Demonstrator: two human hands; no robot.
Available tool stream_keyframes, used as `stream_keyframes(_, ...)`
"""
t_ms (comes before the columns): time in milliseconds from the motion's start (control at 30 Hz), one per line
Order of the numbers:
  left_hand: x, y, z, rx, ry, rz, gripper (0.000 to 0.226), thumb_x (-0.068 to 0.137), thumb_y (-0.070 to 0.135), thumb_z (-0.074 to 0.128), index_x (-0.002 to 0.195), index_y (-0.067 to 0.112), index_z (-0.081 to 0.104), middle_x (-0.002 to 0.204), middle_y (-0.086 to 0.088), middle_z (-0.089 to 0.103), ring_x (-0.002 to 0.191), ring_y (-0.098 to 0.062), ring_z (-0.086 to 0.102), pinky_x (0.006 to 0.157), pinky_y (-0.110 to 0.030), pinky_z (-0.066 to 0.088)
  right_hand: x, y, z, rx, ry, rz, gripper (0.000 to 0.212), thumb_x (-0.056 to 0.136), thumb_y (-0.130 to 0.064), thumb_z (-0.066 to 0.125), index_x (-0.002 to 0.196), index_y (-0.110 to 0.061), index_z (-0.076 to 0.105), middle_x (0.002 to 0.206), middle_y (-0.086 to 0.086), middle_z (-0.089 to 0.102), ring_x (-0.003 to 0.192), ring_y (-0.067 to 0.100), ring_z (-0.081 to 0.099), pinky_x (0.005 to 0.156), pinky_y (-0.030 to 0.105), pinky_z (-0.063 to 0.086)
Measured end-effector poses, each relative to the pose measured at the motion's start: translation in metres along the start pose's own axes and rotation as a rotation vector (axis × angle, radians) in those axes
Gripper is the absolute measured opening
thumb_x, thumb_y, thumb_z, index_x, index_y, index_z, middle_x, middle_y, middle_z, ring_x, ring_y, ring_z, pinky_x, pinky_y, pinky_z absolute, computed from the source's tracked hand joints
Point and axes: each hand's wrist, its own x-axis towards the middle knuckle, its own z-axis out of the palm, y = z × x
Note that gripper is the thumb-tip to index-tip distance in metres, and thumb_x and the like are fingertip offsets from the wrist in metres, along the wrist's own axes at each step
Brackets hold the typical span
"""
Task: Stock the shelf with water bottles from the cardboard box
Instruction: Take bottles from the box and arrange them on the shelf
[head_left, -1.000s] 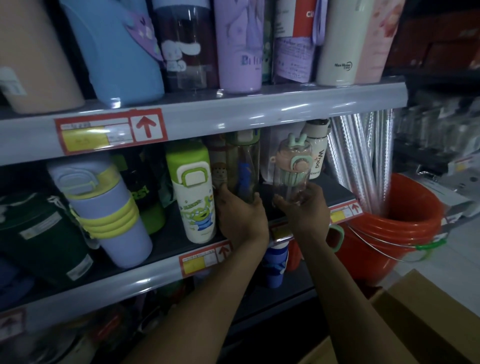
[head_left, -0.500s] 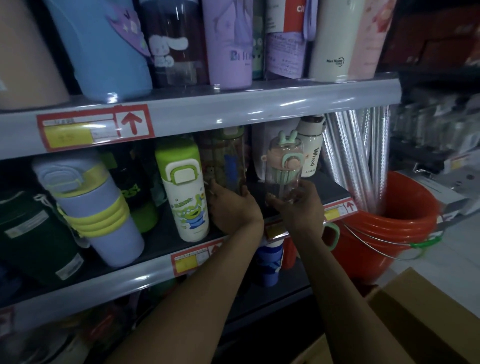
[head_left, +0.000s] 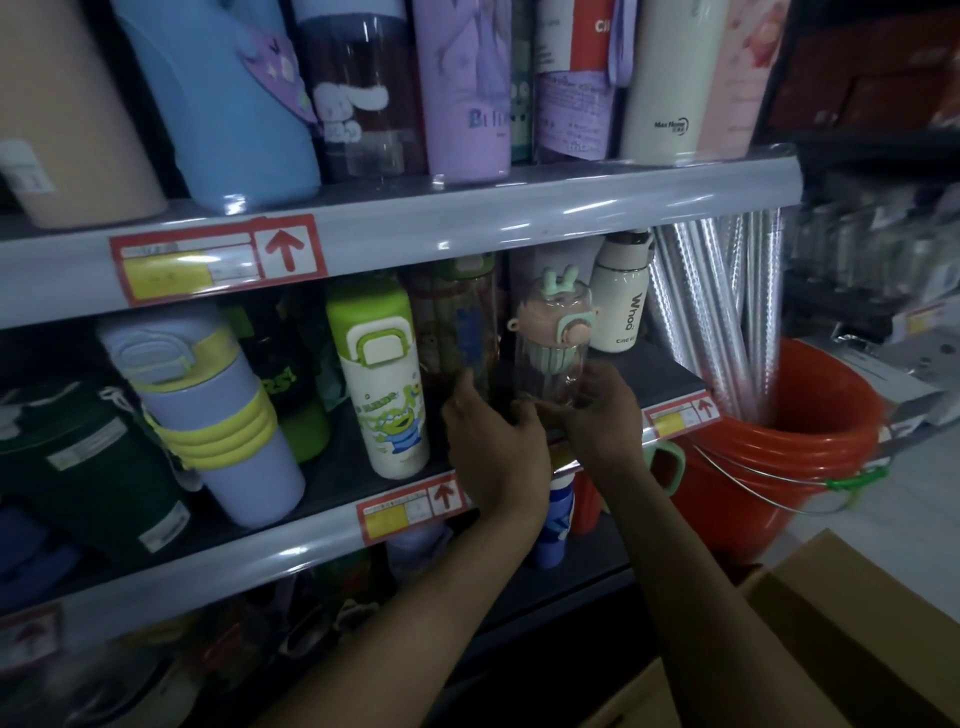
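Note:
A clear water bottle (head_left: 555, 343) with a pink lid and green ear-shaped top stands upright on the middle shelf (head_left: 311, 551). My right hand (head_left: 597, 415) grips its base from the right. My left hand (head_left: 493, 436) wraps the foot of a dark transparent bottle (head_left: 457, 322) just to its left, its fingers also touching the clear bottle's base. The cardboard box (head_left: 831, 639) shows at the bottom right, its inside out of sight.
A white-and-green cartoon bottle (head_left: 384, 384) and a lilac-and-yellow jug (head_left: 213, 415) stand further left. A white flask (head_left: 621, 301) stands behind on the right. An orange bucket (head_left: 789, 447) with silver rolls sits beside the shelf. The upper shelf (head_left: 519, 218) carries large bottles.
Both hands have stayed at the two bottles' bases on the middle shelf. My left hand has closed in toward the clear bottle; the view has shifted slightly.

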Motion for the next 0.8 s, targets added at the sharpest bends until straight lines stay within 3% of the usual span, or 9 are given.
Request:
stream_keyframes(67, -0.003, 0.0, -0.006, -0.034, -0.045, -0.003, 0.055, 0.095, 0.023, 0.061, 0.148, 0.023, 0.044, 0.142, -0.004, 0.049, 0.124, -0.025, 0.056, 0.099, -0.039, 0.048, -0.004, 0.0, 0.001, 0.029, -0.031, -0.013, 0.063, 0.063, -0.043, 0.093, 0.115, -0.024, 0.064, 0.099, -0.008, 0.076, 0.089, 0.009, 0.073, 0.079, 0.045, 0.062)
stream_keyframes(133, -0.005, -0.002, -0.011, -0.047, -0.072, 0.017, 0.05, 0.096, 0.021, 0.059, 0.145, 0.024, 0.047, 0.138, -0.003, 0.052, 0.122, -0.023, 0.058, 0.099, -0.039, 0.049, -0.009, -0.004, 0.002, 0.057, -0.062, -0.033, 0.062, 0.064, -0.034, 0.094, 0.116, -0.02, 0.063, 0.101, -0.006, 0.076, 0.091, 0.009, 0.073, 0.082, 0.047, 0.062)
stream_keyframes(267, -0.008, -0.006, -0.02, -0.072, -0.078, 0.03, 0.049, 0.093, 0.016, 0.06, 0.14, 0.024, 0.052, 0.132, 0.0, 0.058, 0.118, -0.02, 0.059, 0.097, -0.036, 0.048, -0.02, -0.011, 0.007, 0.07, -0.115, -0.084, 0.06, 0.066, -0.023, 0.092, 0.119, -0.016, 0.065, 0.103, -0.006, 0.077, 0.094, 0.005, 0.072, 0.086, 0.042, 0.061)
stream_keyframes(367, -0.008, -0.011, -0.024, -0.073, -0.064, 0.022, 0.051, 0.09, 0.019, 0.061, 0.14, 0.026, 0.052, 0.13, 0.002, 0.061, 0.118, -0.02, 0.06, 0.099, -0.042, 0.051, -0.022, -0.013, 0.013, 0.063, -0.145, -0.103, 0.056, 0.066, -0.014, 0.091, 0.117, -0.017, 0.067, 0.103, -0.006, 0.078, 0.094, 0.007, 0.073, 0.085, 0.041, 0.061)
stream_keyframes(433, -0.007, -0.013, -0.027, -0.075, -0.043, 0.018, 0.052, 0.089, 0.022, 0.059, 0.14, 0.028, 0.052, 0.129, 0.003, 0.063, 0.118, -0.019, 0.062, 0.098, -0.045, 0.052, -0.022, -0.014, 0.014, 0.062, -0.16, -0.118, 0.054, 0.067, -0.009, 0.092, 0.115, -0.018, 0.068, 0.099, -0.008, 0.078, 0.09, 0.003, 0.074, 0.08, 0.032, 0.061)
stream_keyframes(533, -0.008, -0.013, -0.03, -0.083, -0.029, 0.009, 0.053, 0.088, 0.028, 0.056, 0.14, 0.032, 0.051, 0.129, 0.007, 0.064, 0.119, -0.018, 0.062, 0.096, -0.046, 0.053, -0.022, -0.018, 0.015, 0.054, -0.184, -0.13, 0.055, 0.068, -0.012, 0.093, 0.117, -0.017, 0.07, 0.097, -0.011, 0.078, 0.088, 0.0, 0.073, 0.079, 0.027, 0.06)
stream_keyframes(667, -0.007, -0.015, -0.032, -0.068, -0.023, 0.003, 0.057, 0.082, 0.034, 0.048, 0.139, 0.033, 0.05, 0.129, 0.008, 0.065, 0.117, -0.018, 0.064, 0.095, -0.045, 0.054, -0.019, -0.019, 0.017, 0.053, -0.202, -0.119, 0.056, 0.066, -0.018, 0.095, 0.117, -0.019, 0.072, 0.098, -0.008, 0.079, 0.092, 0.008, 0.075, 0.087, 0.043, 0.061)
stream_keyframes(800, -0.007, -0.016, -0.032, 0.021, 0.022, 0.023, 0.052, 0.09, 0.021, 0.053, 0.14, 0.035, 0.048, 0.131, 0.01, 0.065, 0.119, -0.019, 0.062, 0.094, -0.044, 0.054, -0.02, -0.022, 0.017, 0.061, -0.229, -0.104, 0.057, 0.068, -0.018, 0.095, 0.119, -0.016, 0.07, 0.099, -0.005, 0.079, 0.09, 0.008, 0.076, 0.086, 0.042, 0.062)
